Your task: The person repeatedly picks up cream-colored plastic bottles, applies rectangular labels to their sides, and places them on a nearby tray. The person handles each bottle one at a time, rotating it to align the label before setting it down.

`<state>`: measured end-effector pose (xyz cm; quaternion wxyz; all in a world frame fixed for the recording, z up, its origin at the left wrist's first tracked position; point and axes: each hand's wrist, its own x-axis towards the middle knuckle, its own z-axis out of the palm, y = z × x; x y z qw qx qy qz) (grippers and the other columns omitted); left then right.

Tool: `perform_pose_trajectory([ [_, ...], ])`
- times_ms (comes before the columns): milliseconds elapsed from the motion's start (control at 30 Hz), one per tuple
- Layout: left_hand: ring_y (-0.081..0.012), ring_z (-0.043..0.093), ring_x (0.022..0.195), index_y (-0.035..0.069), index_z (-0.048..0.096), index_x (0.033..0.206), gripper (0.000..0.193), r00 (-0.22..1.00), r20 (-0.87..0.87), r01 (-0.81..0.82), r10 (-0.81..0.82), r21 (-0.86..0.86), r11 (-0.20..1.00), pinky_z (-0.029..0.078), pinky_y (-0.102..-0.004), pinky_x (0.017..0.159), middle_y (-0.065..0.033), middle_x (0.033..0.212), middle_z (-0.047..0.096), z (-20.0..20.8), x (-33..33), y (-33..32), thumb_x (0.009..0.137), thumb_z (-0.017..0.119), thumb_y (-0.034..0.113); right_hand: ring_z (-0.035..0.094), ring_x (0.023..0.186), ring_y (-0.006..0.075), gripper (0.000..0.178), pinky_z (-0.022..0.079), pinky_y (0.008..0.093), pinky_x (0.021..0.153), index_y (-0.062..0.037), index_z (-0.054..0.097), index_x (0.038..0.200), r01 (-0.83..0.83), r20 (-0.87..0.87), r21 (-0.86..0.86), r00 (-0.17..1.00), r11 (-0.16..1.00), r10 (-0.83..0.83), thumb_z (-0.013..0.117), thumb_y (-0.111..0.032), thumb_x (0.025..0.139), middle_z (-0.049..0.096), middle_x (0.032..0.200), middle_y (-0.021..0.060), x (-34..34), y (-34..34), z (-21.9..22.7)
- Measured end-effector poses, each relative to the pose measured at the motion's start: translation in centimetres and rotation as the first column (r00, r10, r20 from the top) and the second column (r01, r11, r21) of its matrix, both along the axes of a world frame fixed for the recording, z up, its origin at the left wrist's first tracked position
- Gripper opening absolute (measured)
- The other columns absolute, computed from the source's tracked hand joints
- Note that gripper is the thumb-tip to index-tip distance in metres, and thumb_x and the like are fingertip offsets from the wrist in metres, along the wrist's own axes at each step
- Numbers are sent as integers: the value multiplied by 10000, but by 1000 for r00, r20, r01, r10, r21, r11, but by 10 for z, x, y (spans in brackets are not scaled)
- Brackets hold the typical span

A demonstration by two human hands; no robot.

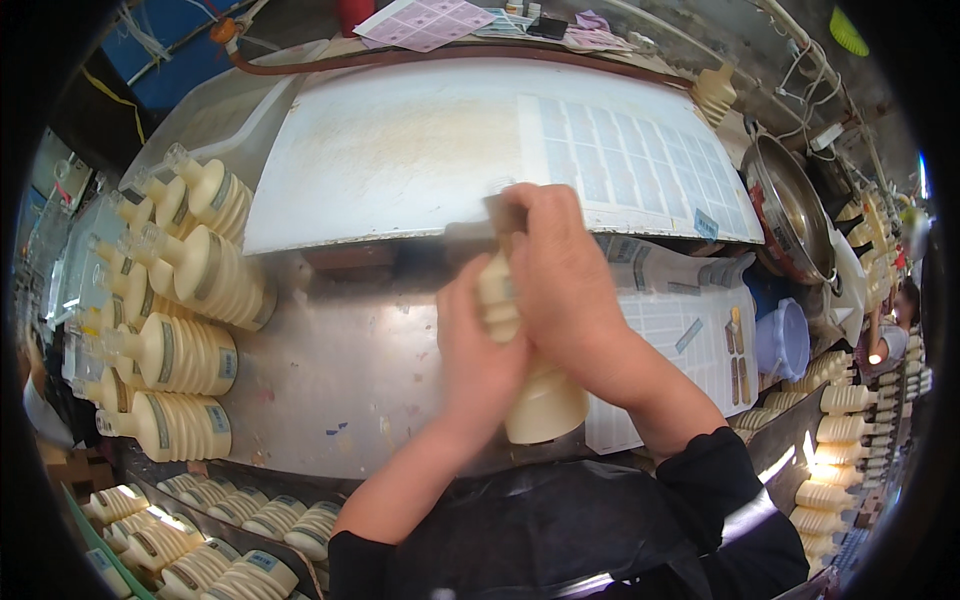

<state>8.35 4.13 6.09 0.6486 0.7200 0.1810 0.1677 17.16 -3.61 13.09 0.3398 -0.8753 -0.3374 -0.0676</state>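
A cream ribbed bottle point(545, 405) is tilted between my two hands over the metal worktop, its base toward me and its neck pointing away. My left hand point(468, 350) is closed around the bottle's side. Higher up, my right hand point(562, 275) curls over the neck and shoulder, fingers bent. A dark strip-like piece point(503, 213) shows at the neck beside the right fingertips; motion blur hides whether it is stuck down. Part of the bottle's middle is covered by the hands.
Several cream ribbed bottles point(190, 355) lie stacked at the left. A white board point(390, 150) with a pale label sheet point(620, 160) slopes at the back. Another label sheet point(640, 390), a purple bucket point(783, 337) and a metal pan point(790, 205) are at the right. Bottle crates flank my lap.
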Motion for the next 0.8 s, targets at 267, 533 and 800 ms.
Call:
perform_pose_trajectory([
  [267, -364, 489, 1330, -4, 384, 1486, 810, 1000, 27, -11, 13, -77, 997, 413, -452, 1112, -228, 1424, 477, -8, -4, 3, 825, 821, 162, 588, 1135, 392, 360, 479, 427, 995, -8, 487, 1310, 102, -23, 15, 995, 995, -102, 527, -2, 952, 554, 1224, 211, 10, -18, -6],
  [533, -314, 460, 1388, 19, 296, 1545, 843, 999, 39, 2, 13, -354, 935, 389, -424, 1163, -230, 1504, 435, -12, -10, 9, 857, 775, 99, 602, 1103, 126, 364, 493, 275, 956, -31, 552, 1356, 278, -527, 596, 843, 754, 106, 582, -37, 993, 631, 1221, 47, 31, -83, -40],
  [800, -288, 529, 1312, 41, 261, 1571, 829, 994, -97, 38, -57, -187, 982, 456, -408, 1095, -202, 1479, 473, -1, -11, 4, 870, 703, 72, 609, 814, 68, 312, 514, 232, 721, -17, 687, 1243, 340, -923, 322, 320, 884, 214, 571, -154, 987, 687, 916, 1, 18, -110, -57],
])
